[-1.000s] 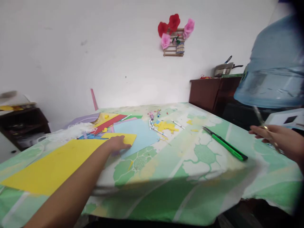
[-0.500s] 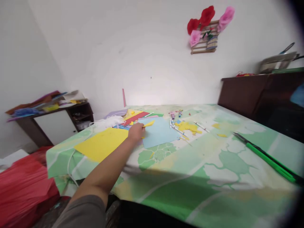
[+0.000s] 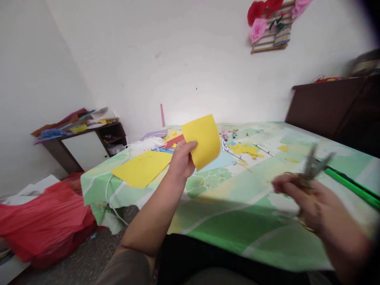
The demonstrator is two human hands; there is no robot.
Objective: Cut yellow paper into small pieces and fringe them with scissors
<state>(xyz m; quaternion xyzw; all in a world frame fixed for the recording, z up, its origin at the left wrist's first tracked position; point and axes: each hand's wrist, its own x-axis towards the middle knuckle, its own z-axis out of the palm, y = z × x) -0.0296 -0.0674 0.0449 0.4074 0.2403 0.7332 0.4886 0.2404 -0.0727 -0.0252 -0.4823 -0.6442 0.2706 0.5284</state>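
Observation:
My left hand (image 3: 183, 158) pinches the left edge of a yellow paper sheet (image 3: 203, 140), holding it up above the table with its face curving slightly. At the right, my right hand (image 3: 305, 202), smeared by motion, grips a pair of scissors (image 3: 316, 166) whose blades stand apart, pointing up and away. Paper and scissors are well apart. Behind the raised sheet lies a light blue sheet (image 3: 218, 161), partly hidden. A larger yellow sheet (image 3: 142, 168) rests on the table to the left of my left hand.
Yellow paper scraps (image 3: 245, 149) and several white pens (image 3: 234, 153) lie on the patterned tablecloth (image 3: 237, 198). A green and black long-handled tool (image 3: 353, 184) is at the right. White cords (image 3: 145, 143) lie at the back left; a red plastic bag (image 3: 53, 217) sits below.
My left hand has lifted the yellow paper off the table, its face now turned toward me. My right hand has come into view with scissors. The view has shifted slightly.

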